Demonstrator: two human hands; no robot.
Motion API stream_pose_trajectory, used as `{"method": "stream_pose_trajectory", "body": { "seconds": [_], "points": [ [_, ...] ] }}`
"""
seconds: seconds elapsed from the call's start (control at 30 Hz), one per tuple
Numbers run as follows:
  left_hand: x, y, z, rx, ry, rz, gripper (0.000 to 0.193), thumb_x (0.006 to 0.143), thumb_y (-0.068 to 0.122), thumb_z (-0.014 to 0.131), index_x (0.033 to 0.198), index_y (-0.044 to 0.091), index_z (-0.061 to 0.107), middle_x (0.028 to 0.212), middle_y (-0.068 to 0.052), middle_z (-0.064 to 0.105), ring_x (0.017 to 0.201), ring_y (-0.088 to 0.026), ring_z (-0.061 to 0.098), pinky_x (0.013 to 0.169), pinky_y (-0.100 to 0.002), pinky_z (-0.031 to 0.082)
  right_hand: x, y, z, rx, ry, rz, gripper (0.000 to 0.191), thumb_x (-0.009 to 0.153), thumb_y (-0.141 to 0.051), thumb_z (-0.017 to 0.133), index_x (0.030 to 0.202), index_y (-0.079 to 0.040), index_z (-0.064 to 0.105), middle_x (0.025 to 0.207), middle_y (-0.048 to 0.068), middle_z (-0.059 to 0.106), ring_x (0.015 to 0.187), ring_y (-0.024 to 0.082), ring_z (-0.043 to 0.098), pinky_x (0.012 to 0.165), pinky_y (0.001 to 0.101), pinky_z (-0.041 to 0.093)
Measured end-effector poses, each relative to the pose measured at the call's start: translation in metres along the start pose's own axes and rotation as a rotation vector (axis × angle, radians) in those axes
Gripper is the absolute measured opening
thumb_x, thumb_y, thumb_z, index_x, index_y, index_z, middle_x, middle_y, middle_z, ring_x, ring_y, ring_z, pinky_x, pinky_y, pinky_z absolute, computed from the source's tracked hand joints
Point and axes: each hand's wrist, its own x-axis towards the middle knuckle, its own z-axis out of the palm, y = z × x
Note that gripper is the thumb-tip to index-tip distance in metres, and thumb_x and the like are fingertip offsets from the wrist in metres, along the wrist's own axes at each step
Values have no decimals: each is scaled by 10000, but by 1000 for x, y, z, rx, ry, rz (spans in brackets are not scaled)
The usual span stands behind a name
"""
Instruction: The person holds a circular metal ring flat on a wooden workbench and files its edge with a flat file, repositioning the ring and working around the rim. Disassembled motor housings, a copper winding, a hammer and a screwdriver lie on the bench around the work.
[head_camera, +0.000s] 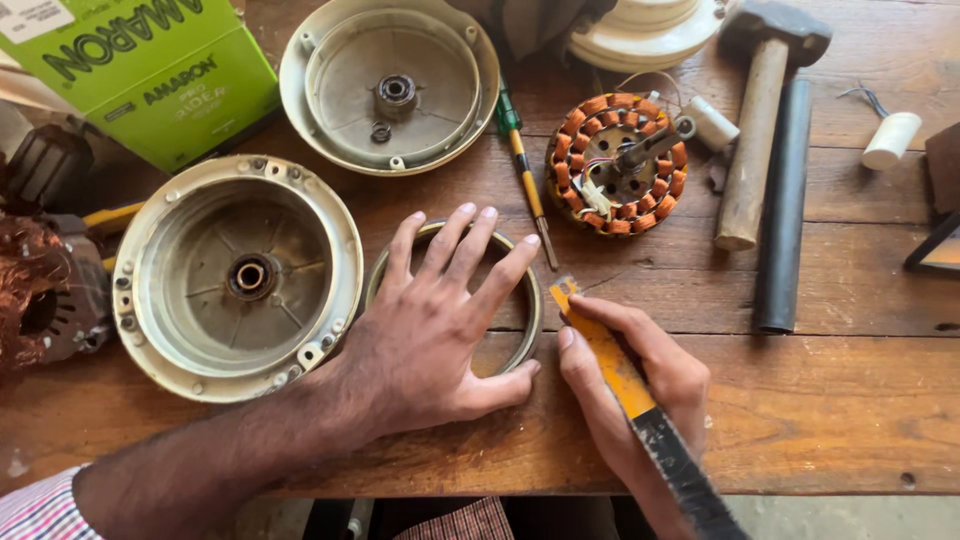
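Observation:
My left hand (440, 320) lies flat with fingers spread over a metal ring (530, 300) on the wooden table (830, 400), pressing it down. My right hand (625, 390) grips a flat yellow-and-black blade (620, 375); its tip touches the outer right edge of the ring. Most of the ring is hidden under my left palm.
A round cream motor housing (235, 275) lies left of the ring, another (388, 85) behind it. A copper-wound stator (617, 163), a screwdriver (525, 180), a hammer (757, 120), a black tube (782, 205) and a green box (150, 70) lie farther back.

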Motion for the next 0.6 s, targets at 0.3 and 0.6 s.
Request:
{"method": "stream_pose_trajectory", "body": {
  "seconds": [0.3,0.6],
  "points": [
    [2,1,0,-14,29,3,1027,781,670,664,1528,43,341,1491,-347,380,1444,-468,311,1141,-696,169,4,-1,0,-36,12,-175,255,879,-77,749,1122,-11,715,1052,106,753,969,143,740,879,262,565],
    [-1,2,1,-16,82,-43,1112,784,696,663,1565,33,231,1493,-375,339,1448,-503,273,1136,-711,136,2,5,-3,54,-45,67,316,870,-124,765,1167,-15,751,989,88,818,877,79,740,779,226,580]
  ]
}}
